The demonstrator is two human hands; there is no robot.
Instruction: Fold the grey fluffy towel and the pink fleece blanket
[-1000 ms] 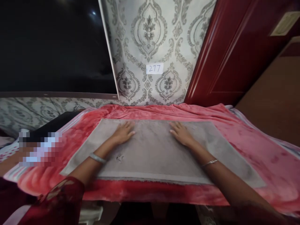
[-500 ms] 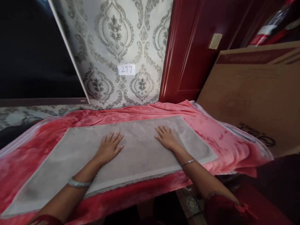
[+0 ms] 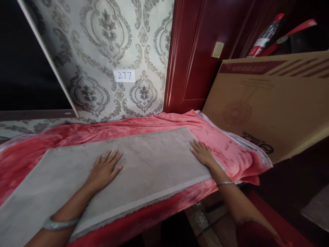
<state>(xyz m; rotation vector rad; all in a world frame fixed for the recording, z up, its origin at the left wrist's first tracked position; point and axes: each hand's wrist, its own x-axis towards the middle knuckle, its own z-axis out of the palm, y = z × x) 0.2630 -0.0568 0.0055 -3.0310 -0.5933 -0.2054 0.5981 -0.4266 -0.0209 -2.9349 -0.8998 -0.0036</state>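
A mat [image 3: 144, 161] lies on a blanket [image 3: 226, 147]. The left hand [image 3: 104, 169] rests flat on its middle, the right hand [image 3: 203, 153] on its right edge. A cardboard box [image 3: 269, 103] leans right of the blanket.

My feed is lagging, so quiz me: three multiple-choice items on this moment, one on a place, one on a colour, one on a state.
1. Where is the right hand?
A. at the right edge of the grey mat
B. on the cardboard box
C. on the door

2. What colour is the blanket under the mat?
A. blue
B. pink-red
C. green

3. How does the left hand lie?
A. clenched in a fist
B. flat, fingers spread
C. lifted off the mat

Answers: 1 A, its fingers lie at the mat's right edge; 2 B, pink-red plush shows all round the mat; 3 B, the palm rests on the mat with fingers apart.
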